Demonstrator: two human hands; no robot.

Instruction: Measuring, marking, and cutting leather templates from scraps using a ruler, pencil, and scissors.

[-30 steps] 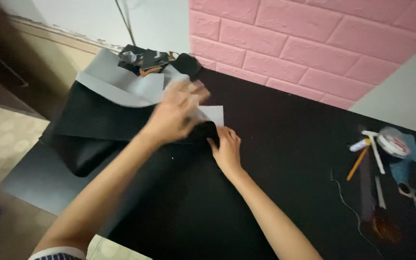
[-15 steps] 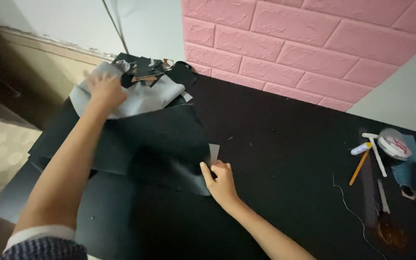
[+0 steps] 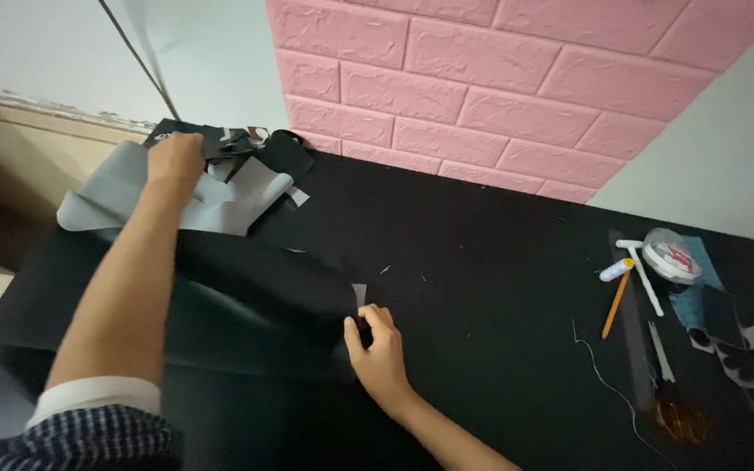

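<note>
A large black sheet (image 3: 246,305) lies curled over the left half of the black table (image 3: 482,262). My right hand (image 3: 377,349) pinches the sheet's right edge near the table's middle, beside a small grey scrap (image 3: 359,294). My left hand (image 3: 174,161) reaches to the far left corner and rests on a grey sheet (image 3: 115,196), its fingers against a heap of black and grey offcuts (image 3: 259,155). I cannot tell whether the left hand grips anything.
At the right lie a roll of tape (image 3: 672,257), an orange pencil (image 3: 614,304), a white stick (image 3: 646,275), a small tube (image 3: 616,269), cut black shapes (image 3: 739,358) and a thin thread (image 3: 604,371). A pink brick wall (image 3: 499,87) backs the table.
My left hand has moved from the middle of the sheet out to the far left pile. The right hand has slid nearer and keeps its hold on the black sheet's edge.
</note>
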